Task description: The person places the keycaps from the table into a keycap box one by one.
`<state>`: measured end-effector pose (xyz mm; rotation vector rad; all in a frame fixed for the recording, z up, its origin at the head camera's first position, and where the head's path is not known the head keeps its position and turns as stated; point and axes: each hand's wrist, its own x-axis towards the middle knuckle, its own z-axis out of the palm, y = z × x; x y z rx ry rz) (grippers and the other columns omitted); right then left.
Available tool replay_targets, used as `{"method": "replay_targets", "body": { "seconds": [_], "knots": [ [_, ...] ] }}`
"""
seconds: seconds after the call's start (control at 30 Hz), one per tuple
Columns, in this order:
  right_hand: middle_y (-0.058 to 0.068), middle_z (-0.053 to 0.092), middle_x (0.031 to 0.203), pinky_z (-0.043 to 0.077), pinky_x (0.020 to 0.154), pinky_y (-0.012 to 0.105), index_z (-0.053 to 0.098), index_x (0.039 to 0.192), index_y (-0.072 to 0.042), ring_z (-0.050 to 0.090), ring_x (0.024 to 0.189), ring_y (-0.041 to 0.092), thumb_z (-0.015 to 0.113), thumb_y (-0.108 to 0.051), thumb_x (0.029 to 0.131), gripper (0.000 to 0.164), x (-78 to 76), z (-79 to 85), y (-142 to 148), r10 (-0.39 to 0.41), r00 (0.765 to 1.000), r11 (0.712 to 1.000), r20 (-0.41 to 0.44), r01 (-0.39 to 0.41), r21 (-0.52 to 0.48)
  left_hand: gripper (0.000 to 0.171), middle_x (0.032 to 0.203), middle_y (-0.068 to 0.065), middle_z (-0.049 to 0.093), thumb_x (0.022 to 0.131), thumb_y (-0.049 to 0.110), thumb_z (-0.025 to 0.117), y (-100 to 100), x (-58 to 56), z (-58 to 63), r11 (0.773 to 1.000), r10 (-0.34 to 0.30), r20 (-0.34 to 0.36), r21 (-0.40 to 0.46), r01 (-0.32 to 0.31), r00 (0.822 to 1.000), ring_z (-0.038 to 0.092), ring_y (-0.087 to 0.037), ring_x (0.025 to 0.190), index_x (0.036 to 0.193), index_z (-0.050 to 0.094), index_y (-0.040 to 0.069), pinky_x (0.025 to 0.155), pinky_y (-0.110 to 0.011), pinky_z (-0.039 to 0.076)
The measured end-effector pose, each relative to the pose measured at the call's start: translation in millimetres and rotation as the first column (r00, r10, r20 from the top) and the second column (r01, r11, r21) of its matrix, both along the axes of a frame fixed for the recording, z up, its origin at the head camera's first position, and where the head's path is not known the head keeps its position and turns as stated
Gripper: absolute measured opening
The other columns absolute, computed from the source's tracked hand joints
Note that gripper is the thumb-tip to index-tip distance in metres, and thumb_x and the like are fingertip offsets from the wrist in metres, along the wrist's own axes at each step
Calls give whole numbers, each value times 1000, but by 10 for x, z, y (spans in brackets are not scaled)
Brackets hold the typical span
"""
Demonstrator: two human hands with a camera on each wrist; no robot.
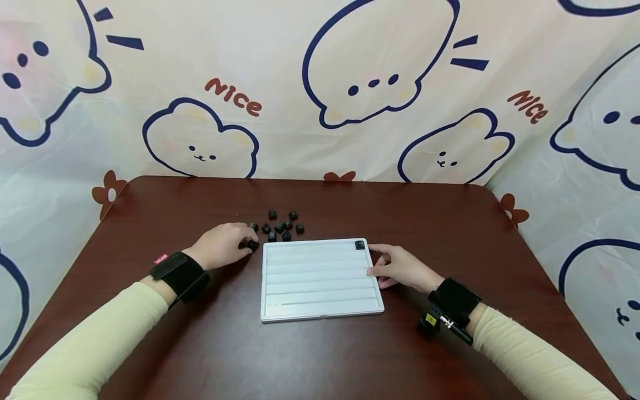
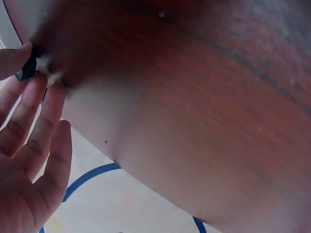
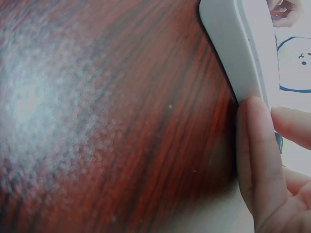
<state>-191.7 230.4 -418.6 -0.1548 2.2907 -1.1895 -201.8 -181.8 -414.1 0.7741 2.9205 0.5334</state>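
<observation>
The left hand (image 1: pixel 227 244) has its grip pinched round one small black block (image 1: pixel 253 245), shaped rather like a keycap, thumb on one side and fingertips on the other. The left-wrist view shows that pinch from the palm side, with the little finger (image 2: pixel 59 150) apart from the block. This hand is near the far left corner of a shallow white tray (image 1: pixel 320 278), just beside a loose group of black blocks (image 1: pixel 279 228) scattered on the brown desk (image 1: pixel 320 361). The nearest of the group lie just beyond the tray's far edge, while others sit farther off, towards the desk's back edge.

The right hand (image 1: pixel 402 269) grasps the tray by its right side, the thumb on the rim and other fingers against the outer wall (the right-wrist view shows this closely). The tray lies flat, with straight ridges dividing it into rows from side to side. A single black block (image 1: pixel 360 245) sits in its far right corner, in the farthest row, close to the right fingers.

Both wrists wear black bands (image 1: pixel 179 276) below cream sleeves (image 1: pixel 100 339). Behind the desk hangs a pale backdrop (image 1: pixel 280 55) printed with blue-outlined cartoon animals, brown flowers and the word "Nice".
</observation>
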Motion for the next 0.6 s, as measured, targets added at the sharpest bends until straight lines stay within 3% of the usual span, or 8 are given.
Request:
{"method": "replay_targets", "body": {
  "seconds": [0.33,0.6],
  "knots": [
    [12,62,86,59,63,32,37,153,6,63,67,18,75,-7,93,72,109,-66,-32,-24,1000,1000,12,25,-17,20,108,-11,73,91,4,76,-2,77,-36,1000,13,57,13,-14,998,68,-26,100,110,76,4,89,-46,56],
    [12,62,86,59,64,32,37,154,6,63,68,18,75,-7,94,72,44,17,-5,-22,1000,1000,-10,22,2,21,95,-5,71,90,5,77,21,23,0,999,31,18,39,-32,999,59,-17,79,111,75,5,77,-39,58]
  ]
}}
